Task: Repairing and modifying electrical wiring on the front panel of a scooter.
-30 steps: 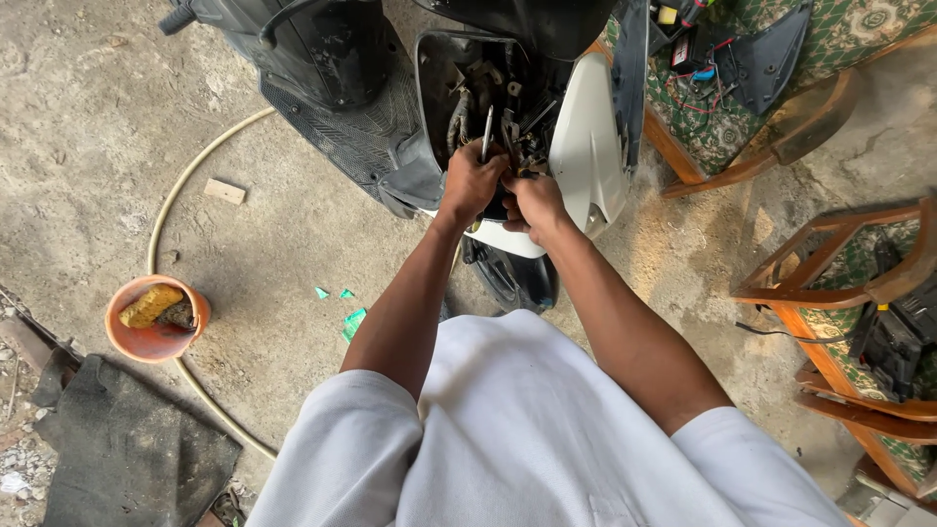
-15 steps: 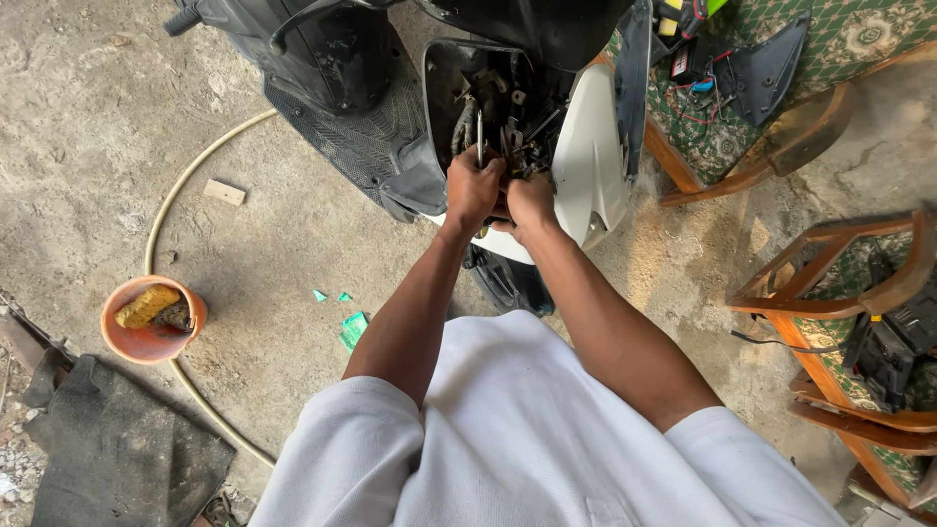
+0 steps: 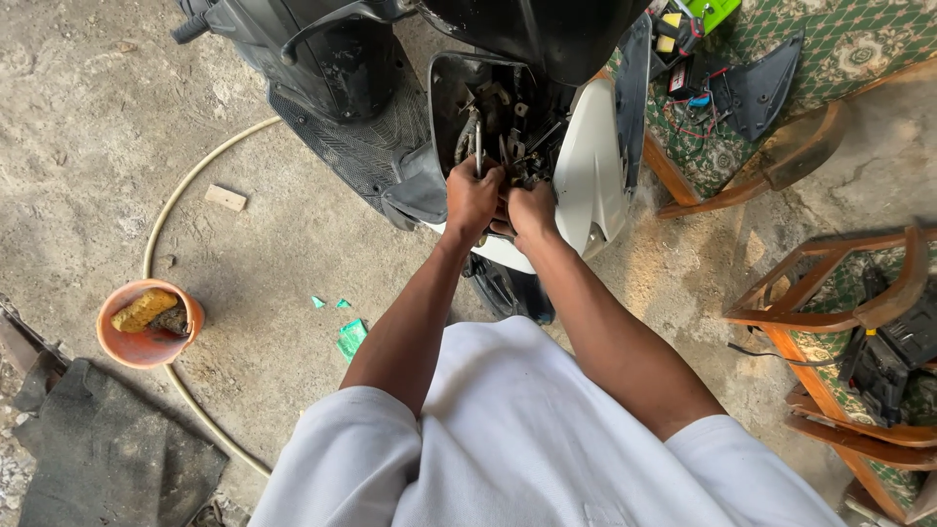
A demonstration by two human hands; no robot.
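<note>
left hand (image 3: 471, 198) gripping metal tool (image 3: 477, 146) inside open scooter (image 3: 508, 107) front; right hand (image 3: 532, 207) beside, grip unclear.

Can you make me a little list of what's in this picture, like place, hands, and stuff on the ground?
Place: outdoors on a rough concrete floor
Main thing: a scooter with its front panel off, wires and parts showing
Left hand: gripping a thin metal tool inside the open front
Right hand: closed among the wires beside the left hand; what it grips is hidden
On the ground: an orange bowl with a yellow sponge, a pale hose, green scraps
At the right: wooden chairs holding loose scooter parts
</note>
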